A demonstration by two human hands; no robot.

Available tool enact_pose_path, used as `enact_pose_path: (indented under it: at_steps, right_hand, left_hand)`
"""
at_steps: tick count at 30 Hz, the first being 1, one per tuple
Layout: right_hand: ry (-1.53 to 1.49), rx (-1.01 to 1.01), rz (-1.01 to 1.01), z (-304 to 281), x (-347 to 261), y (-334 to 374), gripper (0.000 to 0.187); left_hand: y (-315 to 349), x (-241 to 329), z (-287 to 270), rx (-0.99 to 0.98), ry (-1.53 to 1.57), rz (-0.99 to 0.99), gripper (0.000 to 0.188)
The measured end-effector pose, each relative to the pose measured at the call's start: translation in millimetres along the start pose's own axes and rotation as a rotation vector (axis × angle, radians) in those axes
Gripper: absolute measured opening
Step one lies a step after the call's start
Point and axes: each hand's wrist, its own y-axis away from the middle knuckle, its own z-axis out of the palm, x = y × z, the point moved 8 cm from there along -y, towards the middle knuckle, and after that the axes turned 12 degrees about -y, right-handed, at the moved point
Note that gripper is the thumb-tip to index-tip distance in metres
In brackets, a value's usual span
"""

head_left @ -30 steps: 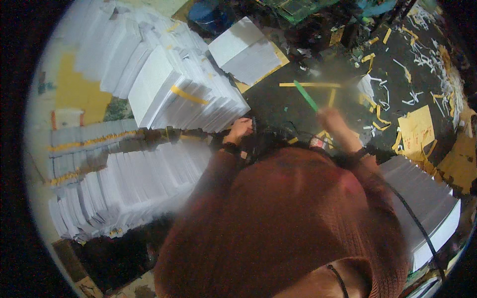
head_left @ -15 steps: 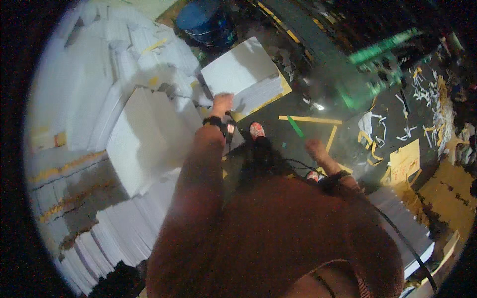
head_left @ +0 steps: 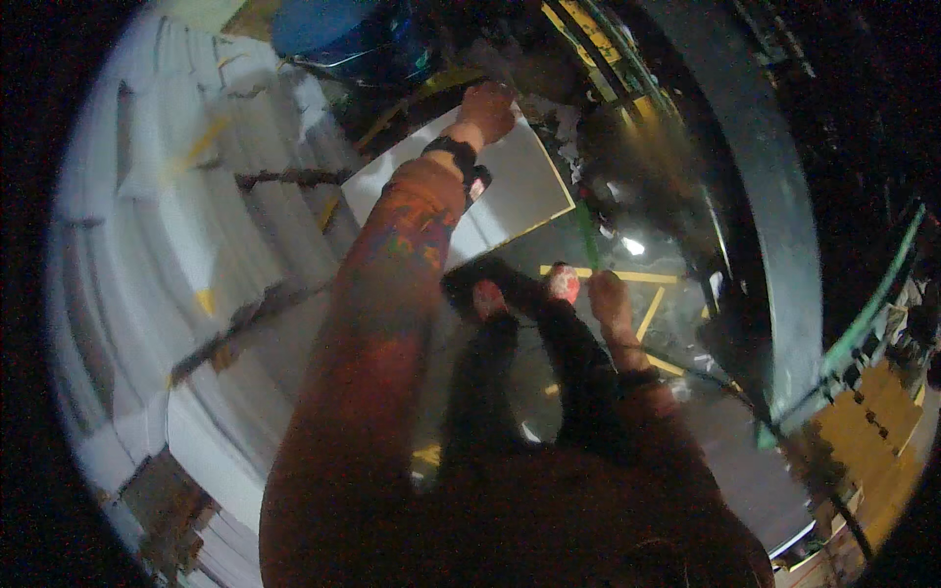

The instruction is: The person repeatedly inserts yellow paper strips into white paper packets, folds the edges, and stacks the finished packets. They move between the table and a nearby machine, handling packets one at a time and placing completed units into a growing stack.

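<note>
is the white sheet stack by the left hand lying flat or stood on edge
Lying flat: the white sheet stack shows its broad face to the camera, on the floor. The left hand is at its far edge; whether it grips is unclear.

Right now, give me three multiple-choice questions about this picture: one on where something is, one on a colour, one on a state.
1. Where are the white paper stacks?
A. on the person's left
B. on the person's right
C. behind the drum

2. What colour is the drum at the top?
A. red
B. blue
C. white

3. How is the left hand?
A. hanging by the leg
B. flat on the floor
C. stretched forward at the far edge of the white sheet

Answers: 1 A, stacks fill the left side; 2 B, its top shows blue; 3 C, the arm reaches out over the sheet.
</note>
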Motion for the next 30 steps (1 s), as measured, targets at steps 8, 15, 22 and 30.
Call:
enact_pose_path:
  at_steps: [8, 15, 22, 30]
  right_hand:
    - [-0.259, 0.100, 0.110, -1.1, 51.6, -47.7, 0.021]
    - [-0.722, 0.029, 0.006, 6.8, 84.0, -117.2, 0.014]
    - [1.167, 0.307, -1.086, 60.7, 24.2, -156.4, 0.009]
    - [0.781, -0.132, -0.733, 104.3, 39.2, -247.8, 0.013]
  left_hand:
    - [-87.0, 37.5, 194.9, -0.480, 0.058, 0.841, 0.036]
    - [-79.5, 38.5, 209.9, -0.497, 1.007, 1.716, 0.033]
    - [-132.7, 69.8, 290.5, -0.447, 0.990, 1.730, 0.032]
    - [-112.0, 50.1, 245.7, -0.446, 1.047, 1.792, 0.032]
